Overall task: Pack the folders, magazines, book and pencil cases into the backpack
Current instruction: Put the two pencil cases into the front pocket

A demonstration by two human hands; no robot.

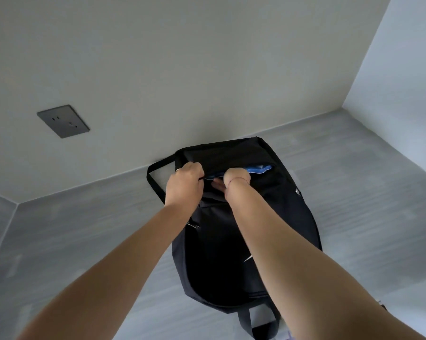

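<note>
Clearly one backpack (pixel 243 241), two hands, left hand (pixel 185 182) gripping, right hand (pixel 236 179) inside

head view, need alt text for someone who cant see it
Two bare hands work at the open top of a black backpack lying on a grey surface against a wall: the left hand grips the opening's edge while the right hand reaches inside, where something blue shows. A dark wall socket sits at upper left.

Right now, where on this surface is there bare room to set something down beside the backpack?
Grey surface left of the backpack, toward the outlet wall, is bare; so is the right side toward the corner. The bag's opening is crowded: left hand, right hand.
</note>
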